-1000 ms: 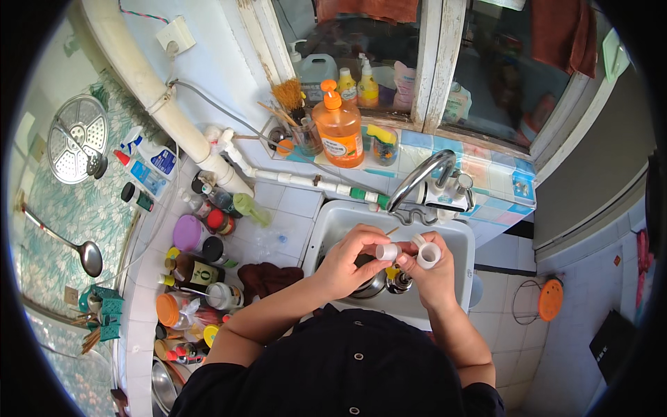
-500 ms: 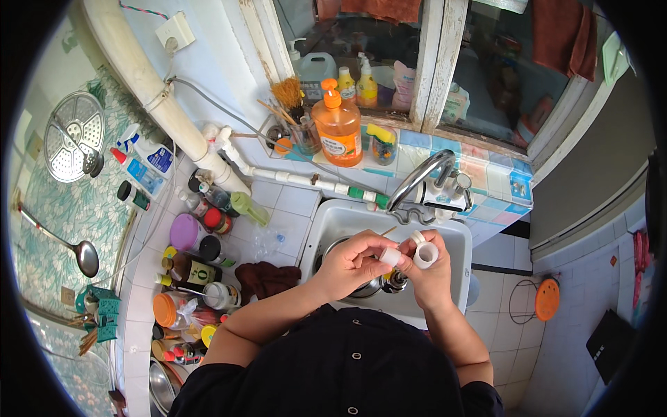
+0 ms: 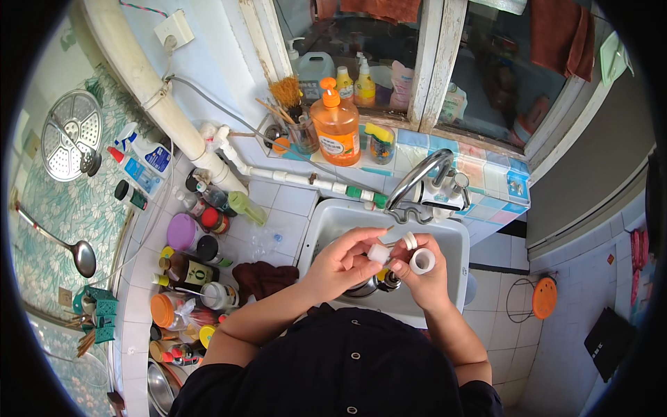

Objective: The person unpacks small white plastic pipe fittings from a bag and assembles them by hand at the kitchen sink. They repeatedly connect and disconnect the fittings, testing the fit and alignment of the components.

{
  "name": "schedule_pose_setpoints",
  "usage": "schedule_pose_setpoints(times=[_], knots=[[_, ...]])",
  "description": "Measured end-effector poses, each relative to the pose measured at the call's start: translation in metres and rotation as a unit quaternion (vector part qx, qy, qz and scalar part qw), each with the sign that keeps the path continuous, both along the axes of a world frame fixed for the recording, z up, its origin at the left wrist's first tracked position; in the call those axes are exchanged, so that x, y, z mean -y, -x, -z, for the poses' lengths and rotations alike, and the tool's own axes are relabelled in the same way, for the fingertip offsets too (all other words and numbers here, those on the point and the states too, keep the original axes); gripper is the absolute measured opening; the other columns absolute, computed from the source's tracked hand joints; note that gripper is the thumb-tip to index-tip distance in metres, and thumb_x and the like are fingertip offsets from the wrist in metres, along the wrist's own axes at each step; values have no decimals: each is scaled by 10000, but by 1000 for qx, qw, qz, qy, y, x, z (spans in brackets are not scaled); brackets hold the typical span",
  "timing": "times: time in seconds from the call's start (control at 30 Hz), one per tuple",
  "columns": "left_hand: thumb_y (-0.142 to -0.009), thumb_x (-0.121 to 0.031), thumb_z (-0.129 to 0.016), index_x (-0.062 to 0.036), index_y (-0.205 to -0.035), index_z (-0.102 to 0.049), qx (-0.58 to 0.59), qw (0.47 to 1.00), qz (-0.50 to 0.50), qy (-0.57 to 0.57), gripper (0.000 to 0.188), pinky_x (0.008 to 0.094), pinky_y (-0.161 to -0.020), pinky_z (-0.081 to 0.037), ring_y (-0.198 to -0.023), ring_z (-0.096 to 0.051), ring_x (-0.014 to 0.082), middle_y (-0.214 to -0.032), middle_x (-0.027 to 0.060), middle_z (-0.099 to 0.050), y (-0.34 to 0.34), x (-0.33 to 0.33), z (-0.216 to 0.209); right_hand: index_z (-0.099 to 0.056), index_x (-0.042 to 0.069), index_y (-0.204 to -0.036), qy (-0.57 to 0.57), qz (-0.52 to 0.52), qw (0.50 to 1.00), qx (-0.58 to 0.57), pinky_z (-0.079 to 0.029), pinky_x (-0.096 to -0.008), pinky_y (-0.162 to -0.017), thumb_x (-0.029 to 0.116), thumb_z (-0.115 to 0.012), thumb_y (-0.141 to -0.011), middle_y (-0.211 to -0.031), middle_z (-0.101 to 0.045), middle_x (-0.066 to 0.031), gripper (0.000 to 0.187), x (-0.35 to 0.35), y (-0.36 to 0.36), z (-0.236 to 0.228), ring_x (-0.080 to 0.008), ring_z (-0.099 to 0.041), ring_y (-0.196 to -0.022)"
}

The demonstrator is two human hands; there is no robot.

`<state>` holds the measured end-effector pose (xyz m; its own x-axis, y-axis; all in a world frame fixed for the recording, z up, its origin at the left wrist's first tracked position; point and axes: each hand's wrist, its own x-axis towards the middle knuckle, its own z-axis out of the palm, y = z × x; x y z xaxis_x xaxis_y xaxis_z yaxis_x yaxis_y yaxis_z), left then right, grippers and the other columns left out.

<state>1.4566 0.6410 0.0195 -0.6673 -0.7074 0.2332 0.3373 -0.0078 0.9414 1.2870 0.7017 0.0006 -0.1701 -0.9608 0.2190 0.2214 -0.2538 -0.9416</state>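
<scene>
Both hands are raised over the white sink [image 3: 455, 236]. Between its thumb and fingertips, my left hand [image 3: 340, 263] holds a small white plastic cylinder [image 3: 378, 254]. A thin stick-like end [image 3: 390, 228] shows just past its index fingertip; I cannot make out what it belongs to. My right hand [image 3: 432, 281] is closed around a hollow white plastic fitting [image 3: 422, 261], whose round opening faces up. A white ringed piece [image 3: 410, 241] also sits among that hand's fingers. Below the hands, a metal pot [image 3: 361, 289] and a dark metallic part stand in the sink, mostly hidden.
The curved chrome faucet [image 3: 420, 179] rises behind the sink. On the ledge stand an orange pump bottle [image 3: 336, 132] and a jar with a sponge [image 3: 381, 144]. Several bottles and jars crowd the left counter near a brown cloth [image 3: 264, 281].
The left hand has shifted slightly left, and the small white cylinder has moved a little away from the right hand. Its fingers are spread a bit more. The right hand still grips its white pieces.
</scene>
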Motion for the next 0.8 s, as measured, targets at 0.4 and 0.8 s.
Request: schedule_pose_setpoints(times=[0.4, 0.8], knots=[[-911, -57, -523, -19, -1152, -488, -41, 995, 22, -94, 246, 335, -918, -449, -1111, -521, 200, -1153, 110, -537, -11, 8, -5, -511, 60, -1178, -49, -5, 993, -111, -449, -243, -741, 45, -739, -741, -876, -571, -10, 493, 6, -9, 1, -97, -539, -807], [-889, -1, -527, -19, -1213, -506, 7, 999, 8, 45, 325, 354, -1003, -366, -1165, -490, 217, -1212, 139, -543, -6, -1, -12, -374, 63, -1298, -18, -55, 992, -110, -449, -267, -808, -24, -680, -744, -990, -568, -39, 639, 10, -14, 2, -121, -551, -927]])
